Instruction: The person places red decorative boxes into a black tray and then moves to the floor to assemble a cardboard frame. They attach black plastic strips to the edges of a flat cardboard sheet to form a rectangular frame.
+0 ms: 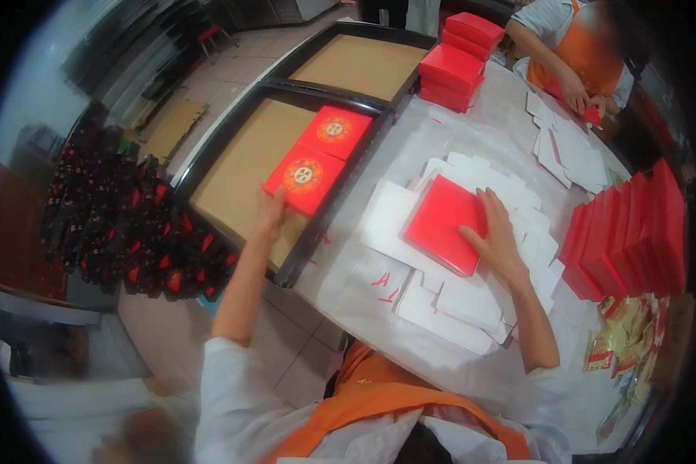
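Two red square boxes with round gold floral medallions lie side by side in a black-rimmed tray (236,174). The farther one is the far medallion box (352,143). My left hand (271,213) is closed at the left corner of the nearer medallion box (321,197), with some fingertips hidden. To the right, a plain red box (441,224) rests on a spread of flat white cartons (456,305). My right hand (499,240) lies along its right side, fingers stretched out and thumb apart over the top.
A second black-rimmed tray (356,66) adjoins beyond. Stacked red boxes (452,69) stand at the table's far side, and a row of red boxes (626,240) at the right, near packaged items (626,340). Across the table, a co-worker's hands (584,97) handle something red beside white cartons.
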A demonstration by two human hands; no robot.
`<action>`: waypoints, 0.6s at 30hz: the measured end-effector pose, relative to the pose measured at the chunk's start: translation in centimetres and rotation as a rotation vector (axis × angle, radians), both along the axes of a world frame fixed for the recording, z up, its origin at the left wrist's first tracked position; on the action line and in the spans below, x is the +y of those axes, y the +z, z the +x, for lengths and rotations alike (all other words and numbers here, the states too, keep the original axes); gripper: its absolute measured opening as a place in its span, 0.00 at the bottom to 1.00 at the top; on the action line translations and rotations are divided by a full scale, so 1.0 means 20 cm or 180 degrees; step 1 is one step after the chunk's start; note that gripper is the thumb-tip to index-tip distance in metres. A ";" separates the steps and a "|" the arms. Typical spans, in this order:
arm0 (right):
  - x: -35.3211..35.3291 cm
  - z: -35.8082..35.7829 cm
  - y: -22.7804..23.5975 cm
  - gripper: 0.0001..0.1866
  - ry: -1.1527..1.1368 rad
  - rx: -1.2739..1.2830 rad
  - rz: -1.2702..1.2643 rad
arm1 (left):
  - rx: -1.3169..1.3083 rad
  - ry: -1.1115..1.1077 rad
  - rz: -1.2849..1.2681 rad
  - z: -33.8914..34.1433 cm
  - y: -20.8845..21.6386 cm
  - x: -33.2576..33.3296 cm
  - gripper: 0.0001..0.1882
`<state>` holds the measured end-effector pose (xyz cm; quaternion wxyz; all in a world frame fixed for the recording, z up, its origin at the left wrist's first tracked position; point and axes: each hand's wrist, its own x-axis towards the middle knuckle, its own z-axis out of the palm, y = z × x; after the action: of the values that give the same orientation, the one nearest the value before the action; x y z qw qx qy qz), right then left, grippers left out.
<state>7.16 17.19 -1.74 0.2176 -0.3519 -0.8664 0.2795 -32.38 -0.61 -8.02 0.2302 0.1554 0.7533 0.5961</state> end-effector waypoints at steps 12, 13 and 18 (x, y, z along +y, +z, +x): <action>0.02 0.04 -0.10 0.23 -0.0436 0.0325 -0.0647 | -0.1813 -0.1958 0.0373 1.24 0.21 -0.03 0.21; -0.01 0.03 -0.11 0.22 -0.0461 0.0495 -0.0866 | -0.1778 -0.1869 0.0589 1.29 0.17 -0.01 0.20; -0.21 0.03 -0.01 0.19 -0.0130 0.1750 -0.2369 | -0.1961 -0.1436 0.0665 1.31 0.15 0.01 0.20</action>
<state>7.69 13.04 -2.00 0.3036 -0.3358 -0.6102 0.6501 -6.11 -0.36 -5.02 0.5536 0.1535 0.5312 0.6227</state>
